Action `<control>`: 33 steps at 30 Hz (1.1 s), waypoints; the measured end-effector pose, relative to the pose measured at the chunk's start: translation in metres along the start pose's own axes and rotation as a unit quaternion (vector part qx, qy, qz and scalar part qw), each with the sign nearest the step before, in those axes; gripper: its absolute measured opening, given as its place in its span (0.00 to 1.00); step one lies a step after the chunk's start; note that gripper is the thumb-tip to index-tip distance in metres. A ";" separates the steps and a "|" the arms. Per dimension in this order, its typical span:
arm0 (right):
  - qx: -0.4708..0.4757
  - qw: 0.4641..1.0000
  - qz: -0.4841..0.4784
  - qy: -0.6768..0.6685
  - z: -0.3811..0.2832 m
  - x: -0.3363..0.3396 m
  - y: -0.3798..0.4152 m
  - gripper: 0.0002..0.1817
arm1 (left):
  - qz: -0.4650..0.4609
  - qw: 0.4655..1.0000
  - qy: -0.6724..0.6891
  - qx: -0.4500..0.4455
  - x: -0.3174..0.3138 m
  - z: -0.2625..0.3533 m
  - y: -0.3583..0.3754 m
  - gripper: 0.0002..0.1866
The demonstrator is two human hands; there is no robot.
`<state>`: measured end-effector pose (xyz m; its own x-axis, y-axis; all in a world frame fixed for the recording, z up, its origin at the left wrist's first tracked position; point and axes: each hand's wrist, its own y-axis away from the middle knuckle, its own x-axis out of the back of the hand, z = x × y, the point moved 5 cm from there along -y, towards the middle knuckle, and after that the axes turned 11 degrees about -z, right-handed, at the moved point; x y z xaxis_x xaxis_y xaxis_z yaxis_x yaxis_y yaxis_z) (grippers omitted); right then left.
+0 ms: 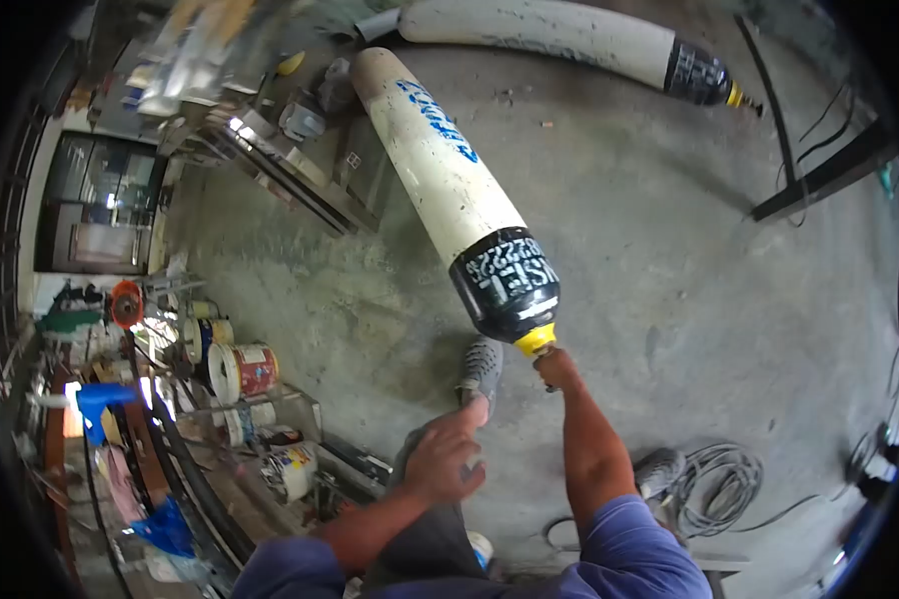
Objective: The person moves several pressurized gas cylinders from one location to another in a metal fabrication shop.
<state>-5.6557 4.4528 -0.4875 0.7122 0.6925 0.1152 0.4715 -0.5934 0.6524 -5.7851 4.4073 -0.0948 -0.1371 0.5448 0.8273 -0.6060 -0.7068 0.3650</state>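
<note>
A long white gas cylinder (pixel 449 190) with a black shoulder, a yellow neck ring and blue lettering slants across the concrete floor. My right hand (pixel 557 369) is closed around the valve at its near end, and the fingers largely hide the valve. My left hand (pixel 445 459) hangs in the air above my left leg, fingers apart and holding nothing. Just beside the cylinder's black shoulder is my left shoe (pixel 482 367). A second white cylinder (pixel 549 28), also black-shouldered with a yellow ring, lies at the top of the view.
Paint buckets (pixel 245 372) and mixed clutter crowd the left side. A coiled grey hose (pixel 719 489) lies by my right shoe (pixel 659 471). Dark metal legs (pixel 819 180) stand at the upper right. Metal lengths (pixel 290 175) lie left of the held cylinder.
</note>
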 end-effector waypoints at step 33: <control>-0.528 0.803 -0.029 0.275 -0.493 0.145 0.774 0.17 | -0.436 0.678 0.204 -0.555 0.322 0.437 -0.124 0.41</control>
<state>-5.4441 4.2960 0.4032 0.2309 0.9550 0.1863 -0.4144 -0.0767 0.9069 -5.4119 4.4730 0.3130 0.5843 0.7770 0.2341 -0.7818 0.6164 -0.0945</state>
